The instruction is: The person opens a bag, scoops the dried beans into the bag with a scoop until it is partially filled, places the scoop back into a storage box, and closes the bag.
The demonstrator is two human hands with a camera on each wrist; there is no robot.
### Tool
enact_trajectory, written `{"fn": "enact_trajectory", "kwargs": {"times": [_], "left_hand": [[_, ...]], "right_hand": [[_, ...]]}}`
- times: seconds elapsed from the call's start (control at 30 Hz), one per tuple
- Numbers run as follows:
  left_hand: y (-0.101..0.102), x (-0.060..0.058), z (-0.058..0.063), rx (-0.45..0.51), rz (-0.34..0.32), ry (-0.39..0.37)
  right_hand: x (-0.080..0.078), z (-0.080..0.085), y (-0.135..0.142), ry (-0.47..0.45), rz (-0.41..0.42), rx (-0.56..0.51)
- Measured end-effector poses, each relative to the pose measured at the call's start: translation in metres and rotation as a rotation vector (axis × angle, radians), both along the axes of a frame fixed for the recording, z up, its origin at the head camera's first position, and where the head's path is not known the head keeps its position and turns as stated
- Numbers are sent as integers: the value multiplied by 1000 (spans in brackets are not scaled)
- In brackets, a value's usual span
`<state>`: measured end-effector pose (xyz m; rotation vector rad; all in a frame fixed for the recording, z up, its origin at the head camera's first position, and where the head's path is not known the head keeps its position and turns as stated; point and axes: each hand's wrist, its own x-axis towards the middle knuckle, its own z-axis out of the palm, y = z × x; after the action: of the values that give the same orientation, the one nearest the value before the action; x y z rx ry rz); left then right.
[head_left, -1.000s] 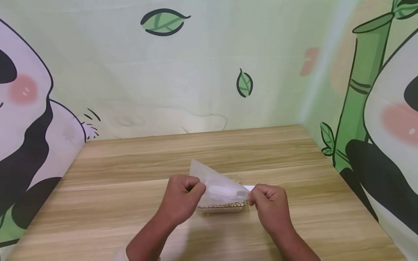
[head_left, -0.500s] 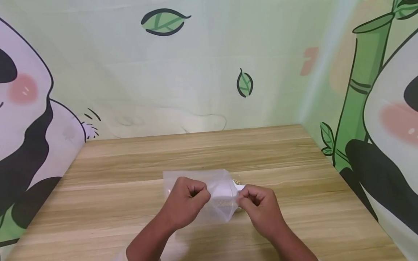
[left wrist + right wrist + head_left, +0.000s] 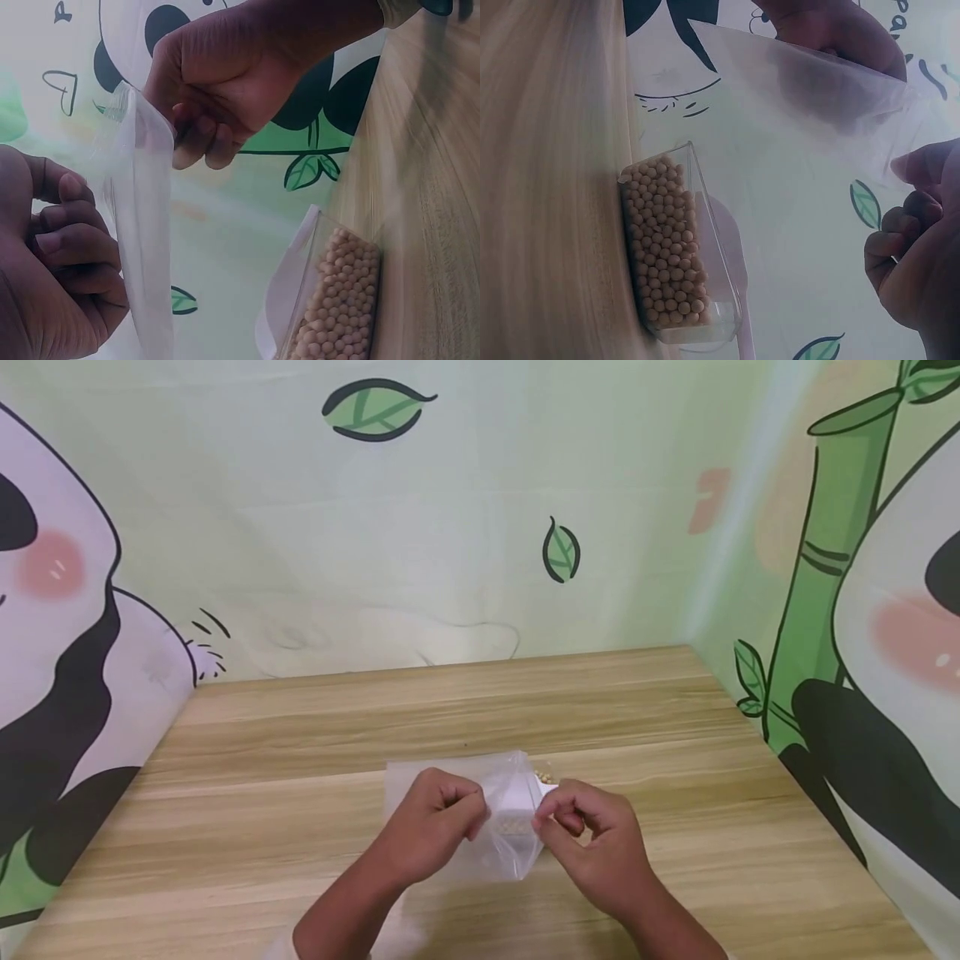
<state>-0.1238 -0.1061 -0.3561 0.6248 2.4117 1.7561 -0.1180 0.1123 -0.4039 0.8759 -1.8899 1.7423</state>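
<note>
A clear plastic bag is stretched sideways between my hands, its mouth end toward the right. My left hand pinches the bag's near side between thumb and curled fingers. At the mouth edge, thumb and forefinger of my right hand pinch the film. Below the bag stands a clear rectangular box holding many round beige soybeans, largely covered by the bag in the head view. A white scoop lies across the box, its handle reaching past the rim.
The box rests on a wood-grain table. Behind it rises a pale green wall cloth printed with pandas, leaves and bamboo; the cloth continues along both sides.
The bag has swung from a slanted, upright fold to lying flat leftward across the left hand's far side. The right hand has shifted left, nearer the left hand, along the mouth.
</note>
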Motion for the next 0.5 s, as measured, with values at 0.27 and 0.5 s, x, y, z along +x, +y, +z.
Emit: {"fn": "enact_trajectory", "kwargs": {"times": [0.27, 0.5], "left_hand": [[4, -2, -3, -20, 39, -42], [9, -3, -7, -79, 79, -105]], "right_hand": [[-8, -3, -1, 333, -94, 150], [-7, -6, -4, 481, -220, 283]]}}
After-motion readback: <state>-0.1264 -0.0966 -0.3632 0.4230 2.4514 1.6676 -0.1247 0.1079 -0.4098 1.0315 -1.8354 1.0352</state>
